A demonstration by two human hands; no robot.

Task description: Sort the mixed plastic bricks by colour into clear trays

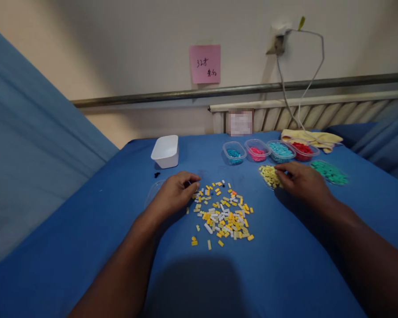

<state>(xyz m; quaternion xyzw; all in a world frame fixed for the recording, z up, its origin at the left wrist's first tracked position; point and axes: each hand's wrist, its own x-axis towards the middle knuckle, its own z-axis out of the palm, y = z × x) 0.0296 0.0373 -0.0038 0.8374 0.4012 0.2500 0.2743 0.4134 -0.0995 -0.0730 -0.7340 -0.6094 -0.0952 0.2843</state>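
A loose pile of small building bricks (227, 221), yellow, pale yellow and white, lies on the blue cloth in front of me. At the pile's upper left edge is my left hand (175, 192), thumb and forefinger drawn together; whatever is between them is too small to make out. My right hand (300, 181) reaches over the right side of a shallow clear tub of pale yellow bricks (268, 176). Its fingers are pinched at the tub, and I cannot see what they hold. Partly behind my left hand sits a clear plastic tub (151, 193).
A white box (166, 152) stands at the back left, with small black pieces (157, 175) before it. Along the back right are tubs of blue (234, 154), pink (258, 152), light blue (281, 150), red (303, 149) and green bricks (330, 172). A yellow cloth (313, 137) lies behind.
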